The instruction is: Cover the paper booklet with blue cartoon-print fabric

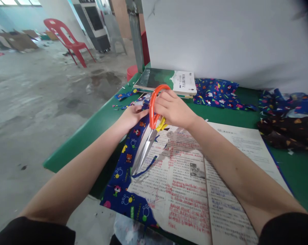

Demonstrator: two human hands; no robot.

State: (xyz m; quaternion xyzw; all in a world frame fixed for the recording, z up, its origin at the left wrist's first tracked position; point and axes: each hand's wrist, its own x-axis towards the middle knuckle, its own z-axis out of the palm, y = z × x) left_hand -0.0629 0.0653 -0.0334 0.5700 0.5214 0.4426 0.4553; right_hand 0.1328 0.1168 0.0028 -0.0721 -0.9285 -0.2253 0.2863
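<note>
Blue patterned fabric [128, 158] runs along the left and lower edges of an open book [187, 190] with printed text and red handwriting. My right hand [171, 107] is closed round the orange-and-yellow handles of the scissors [151, 136], whose blades point down toward me over the book's left page. Near the fabric's upper end, my left hand [133, 117] pinches the fabric beside the scissor handle. A thin blue strip [146, 170] lies on the page by the blade tips.
Stacked books [166, 80] stand at the back of the green table [77, 143]. Blue patterned cloth [216, 93] lies beside them, and dark brown cloth [286, 132] is at the right. A white panel [220, 37] rises behind. On the floor stands a red chair [67, 39].
</note>
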